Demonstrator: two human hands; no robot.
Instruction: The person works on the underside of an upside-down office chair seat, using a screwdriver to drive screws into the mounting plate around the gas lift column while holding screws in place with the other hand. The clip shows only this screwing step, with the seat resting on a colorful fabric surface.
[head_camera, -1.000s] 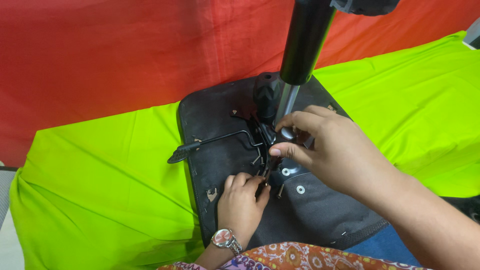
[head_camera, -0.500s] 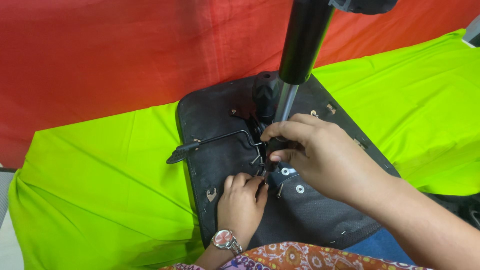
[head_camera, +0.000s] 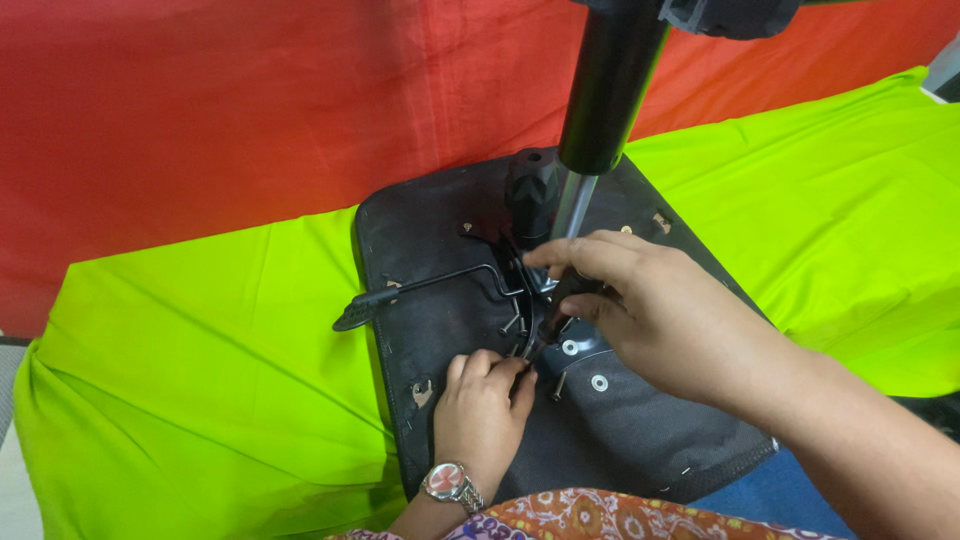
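An upturned black chair seat (head_camera: 640, 450) lies on a lime-green cloth (head_camera: 200, 400). A black metal mechanism plate (head_camera: 535, 295) sits on its underside, and a black column with a silver rod (head_camera: 600, 110) rises from it. My right hand (head_camera: 650, 310) reaches in from the right, its fingers closed on the plate at the foot of the rod. My left hand (head_camera: 485, 405), with a wristwatch, rests on the seat just below. Its fingers are curled around a thin dark metal tool (head_camera: 527, 352) that points into the plate's edge. Much of the plate is hidden by my right hand.
A black lever with a flat paddle end (head_camera: 400, 295) sticks out to the left of the plate. A round black knob (head_camera: 530, 190) stands behind it. Bolts with washers (head_camera: 598, 382) sit in the seat near my right hand. A red cloth (head_camera: 250, 110) hangs behind.
My right hand has slid a little left and down over the plate, closing its fingers at the rod's foot. My left hand has stayed in place.
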